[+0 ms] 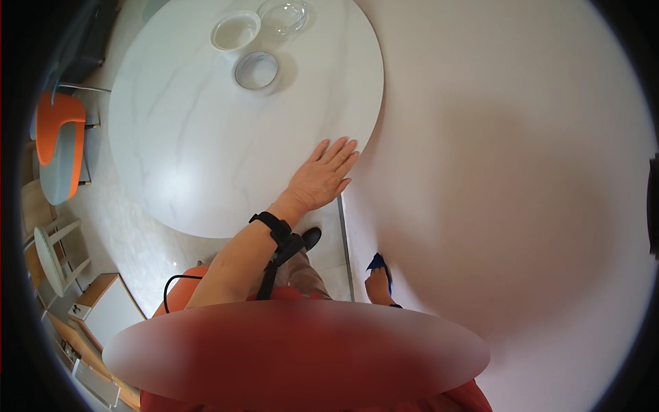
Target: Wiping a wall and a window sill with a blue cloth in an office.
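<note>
My left hand point(321, 180) lies palm down on the near right edge of a round white table point(199, 137), close to the wall. Its fingers are stretched out flat and hold nothing. Lower down, my right hand point(377, 285) is closed on a dark blue cloth point(377, 261) against the pale wall point(494, 226). Part of the cloth sticks out past the fingers, and the rest is hidden. At the table's far side are a white bowl point(235, 29), a clear glass bowl point(283, 16) and a round thing with a white rim point(238, 74).
On the left stand an orange and grey chair point(62, 147) and a white-topped stool point(49, 259). A wooden cabinet point(103, 309) is at the lower left. An orange seat point(184, 288) is beside my left arm, and my dark shoe point(311, 237) shows below the table edge.
</note>
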{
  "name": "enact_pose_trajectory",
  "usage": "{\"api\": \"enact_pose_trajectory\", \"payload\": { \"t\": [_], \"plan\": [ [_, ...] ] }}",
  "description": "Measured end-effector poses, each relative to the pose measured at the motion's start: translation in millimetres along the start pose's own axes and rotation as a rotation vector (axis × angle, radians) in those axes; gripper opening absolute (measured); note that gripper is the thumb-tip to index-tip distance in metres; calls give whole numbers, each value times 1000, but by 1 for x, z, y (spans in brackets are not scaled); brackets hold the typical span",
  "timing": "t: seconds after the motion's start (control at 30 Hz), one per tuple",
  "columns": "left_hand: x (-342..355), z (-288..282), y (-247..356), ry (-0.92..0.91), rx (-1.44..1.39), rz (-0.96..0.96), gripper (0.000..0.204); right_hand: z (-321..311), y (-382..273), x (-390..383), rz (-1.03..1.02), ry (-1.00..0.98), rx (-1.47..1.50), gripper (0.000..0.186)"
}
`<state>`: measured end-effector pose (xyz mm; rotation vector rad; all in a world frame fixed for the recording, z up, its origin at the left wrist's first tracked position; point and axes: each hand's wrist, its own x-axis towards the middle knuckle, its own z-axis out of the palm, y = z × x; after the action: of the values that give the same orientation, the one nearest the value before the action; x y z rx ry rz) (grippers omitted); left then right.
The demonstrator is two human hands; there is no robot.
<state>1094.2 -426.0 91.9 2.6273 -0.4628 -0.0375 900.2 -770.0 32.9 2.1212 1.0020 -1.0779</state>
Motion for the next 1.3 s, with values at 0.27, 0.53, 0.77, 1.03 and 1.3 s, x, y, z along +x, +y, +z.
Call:
{"api": "enact_pose_trajectory", "payload": {
  "t": [0.27, 0.53, 0.77, 1.03, 1.3],
  "plan": [
    [-4, 0, -2, 12, -51, -18, 57, -96, 59, 156, 118, 516, -188, 29],
    [-8, -13, 8, -8, -87, -24, 63, -152, 92, 280, 15, 766, 1055, 44],
    [4, -23, 18, -73, -102, -37, 65, -79, 65, 302, -75, 334, 724, 40],
    [3, -27, 17, -46, -122, -35, 66, 58, -19, 149, -190, -103, 301, 37],
    [6, -19, 9, -30, -111, -58, 66, 64, -11, 102, -82, -180, -5, 33]
  ]
}}
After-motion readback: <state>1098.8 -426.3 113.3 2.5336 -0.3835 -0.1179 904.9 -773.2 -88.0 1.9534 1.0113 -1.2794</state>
